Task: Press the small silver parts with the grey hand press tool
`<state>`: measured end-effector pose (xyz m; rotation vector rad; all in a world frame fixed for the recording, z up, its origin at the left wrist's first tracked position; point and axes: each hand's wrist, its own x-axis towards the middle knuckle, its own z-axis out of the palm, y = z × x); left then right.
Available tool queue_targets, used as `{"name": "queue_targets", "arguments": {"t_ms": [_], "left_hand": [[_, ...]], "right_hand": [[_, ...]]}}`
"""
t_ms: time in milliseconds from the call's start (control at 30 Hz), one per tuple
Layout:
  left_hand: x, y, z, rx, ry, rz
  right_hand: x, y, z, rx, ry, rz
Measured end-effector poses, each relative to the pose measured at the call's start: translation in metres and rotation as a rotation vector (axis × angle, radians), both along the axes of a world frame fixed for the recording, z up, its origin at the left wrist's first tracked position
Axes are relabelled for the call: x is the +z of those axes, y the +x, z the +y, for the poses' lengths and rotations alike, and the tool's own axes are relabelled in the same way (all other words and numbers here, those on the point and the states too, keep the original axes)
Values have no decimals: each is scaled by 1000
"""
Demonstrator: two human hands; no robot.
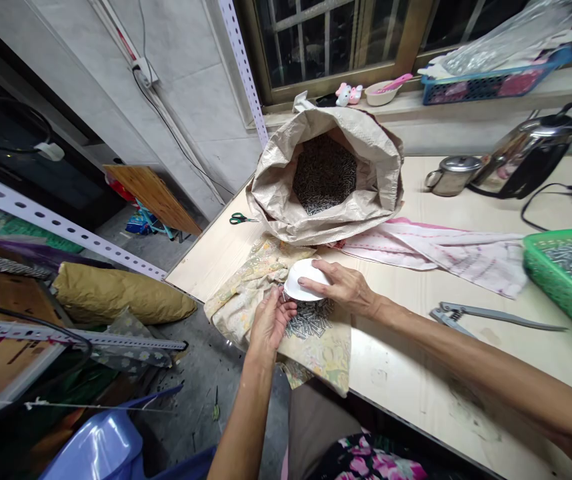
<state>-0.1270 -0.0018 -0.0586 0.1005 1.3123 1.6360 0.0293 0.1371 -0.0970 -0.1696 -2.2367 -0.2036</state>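
My right hand grips a small white bowl from above, its fingers spread over the outside. The bowl is tipped over a pile of small silvery metal pieces that look like screws or pins. Close by the bowl's rim is my left hand, palm partly up and fingers curled; what they hold is too small to make out. Under the pile lies a yellow floral cloth at the table edge. Behind it stands an open woven sack full of similar dark metal pieces.
Green-handled scissors lie left of the sack. To the right are a white-and-pink towel, grey hand pliers and a green basket of metal pieces. A metal cup and kettle stand at the back.
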Motion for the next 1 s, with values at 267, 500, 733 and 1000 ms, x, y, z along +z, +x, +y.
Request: {"name": "queue_targets", "arguments": {"t_ms": [267,500,733,1000], "left_hand": [[0,5,-7,-158,-97,176],[6,-3,-11,-237,-172,172],[22,-20,-22,-295,-21,-323],[10,-4,-7,-123,-20,30]], "right_hand": [[8,2,-5,70,29,-44],[14,-4,-15,-29,-87,-113],[33,3,-20,-34,-53,15],[143,-30,85,-360,-580,96]]}}
